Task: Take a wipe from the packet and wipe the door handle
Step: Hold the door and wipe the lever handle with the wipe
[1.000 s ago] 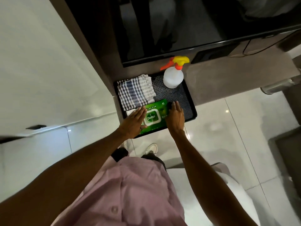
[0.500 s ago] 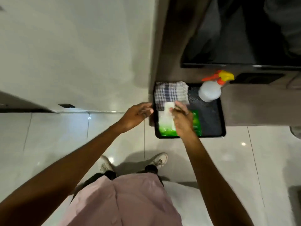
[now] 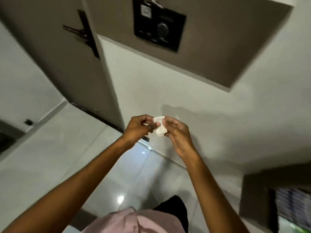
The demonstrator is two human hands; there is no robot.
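White wipe [image 3: 159,126] sits pinched between our left hand [image 3: 139,128] and right hand [image 3: 176,132], fingers closed on it, likely to unfold it. Door handle [image 3: 75,31] waits well above our hands.

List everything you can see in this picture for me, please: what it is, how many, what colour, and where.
wipe: one, white, folded, held between both hands at centre
door handle: one, dark lever on a dark plate, upper left on the door
door: one, grey-brown, left
wall panel: one, black with a round dial, top centre
floor: pale glossy tiles, below
striped cloth: one, blurred, lower right edge
shirt: pink, bottom centre
left hand: pinching the wipe
right hand: pinching the wipe
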